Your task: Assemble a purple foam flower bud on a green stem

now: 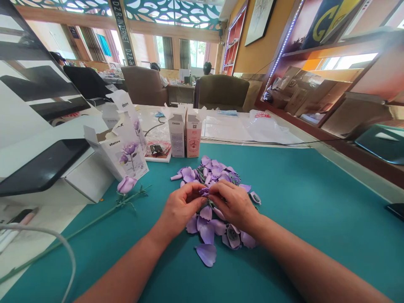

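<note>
A small purple piece (204, 191) is pinched between the fingers of the left hand (183, 207) and right hand (235, 202), above the petals (206, 232).

Head-worn view; forward and downward

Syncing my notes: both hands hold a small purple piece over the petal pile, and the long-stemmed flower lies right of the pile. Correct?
No: the head view shows the long-stemmed flower left of the petal pile, not right. The left hand and right hand do hold a small purple piece over the pile.
</note>
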